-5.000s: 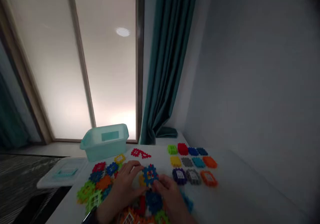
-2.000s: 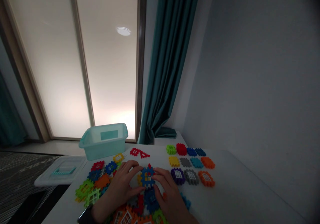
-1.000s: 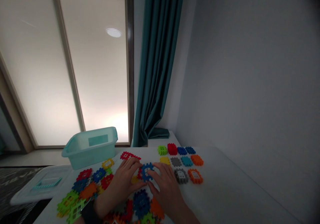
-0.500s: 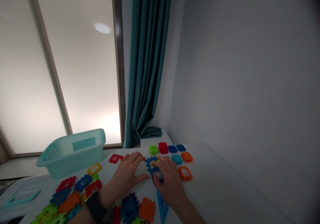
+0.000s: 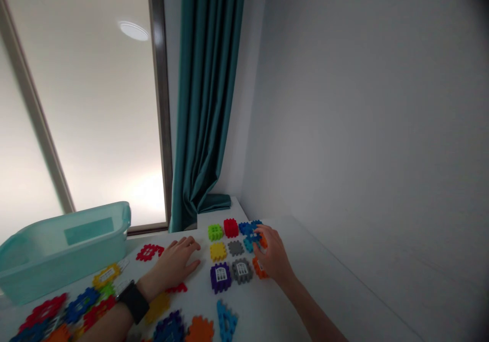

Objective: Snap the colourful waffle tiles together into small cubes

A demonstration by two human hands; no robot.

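Nearest, loose blocks lie scattered, not yet placed. My left grip rests open and empty on the bench — my right grip pinches a blue block at the neat rows of blocks — more loose ones lie before the teal tub.

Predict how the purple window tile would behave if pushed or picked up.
The purple window tile looks like stiff moulded plastic, so probably won't flop. Its thin, toothed shape suggests it is light for its size. Lying flat on the table, it would likely slide, not roll.
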